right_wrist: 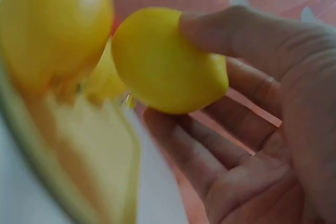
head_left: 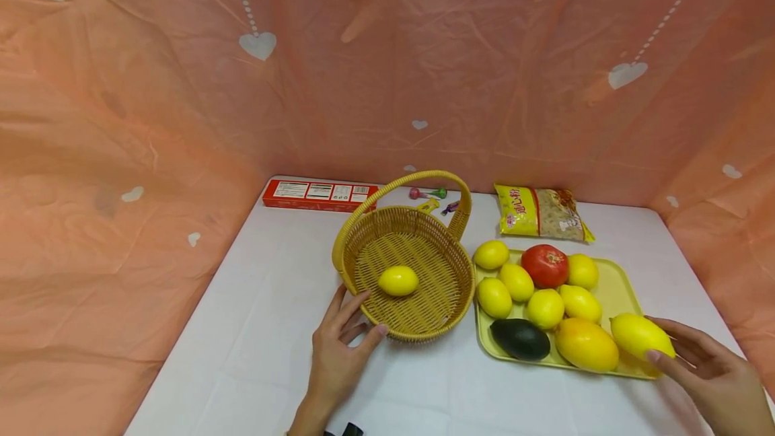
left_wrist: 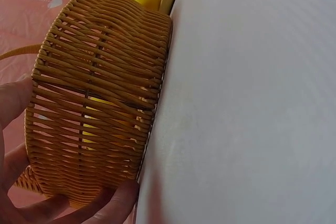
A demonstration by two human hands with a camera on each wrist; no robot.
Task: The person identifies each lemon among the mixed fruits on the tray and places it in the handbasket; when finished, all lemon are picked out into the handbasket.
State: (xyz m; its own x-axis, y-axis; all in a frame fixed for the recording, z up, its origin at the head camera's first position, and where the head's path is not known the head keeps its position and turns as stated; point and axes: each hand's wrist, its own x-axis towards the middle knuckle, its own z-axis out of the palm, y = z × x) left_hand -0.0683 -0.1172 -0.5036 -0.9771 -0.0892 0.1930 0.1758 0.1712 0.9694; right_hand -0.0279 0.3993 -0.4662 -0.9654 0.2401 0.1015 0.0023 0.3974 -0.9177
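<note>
My left hand [head_left: 339, 352] grips the near left side of a round wicker basket [head_left: 438, 311], its thumb at the rim and fingers against the woven outer wall. One lemon [head_left: 398, 281] lies inside the basket; in the left wrist view it shows through the weave. At the right, my right hand [head_left: 714, 372] pinches another lemon [head_left: 642, 336] between thumb and fingers, over the near right corner of a yellow tray [head_left: 619, 291]. Several lemons [head_left: 545, 309], a red pomegranate-like fruit [head_left: 545, 266], an orange-yellow mango-like fruit [head_left: 586, 345] and a dark green avocado-like fruit [head_left: 519, 339] lie on the tray.
The basket's tall handle [head_left: 404, 184] arches over its far side. Behind stand a long red box [head_left: 321, 195], several small wrapped candies [head_left: 428, 205] and a yellow food packet [head_left: 541, 214]. A pink curtain [head_left: 387, 73] encloses the white table [head_left: 254, 328].
</note>
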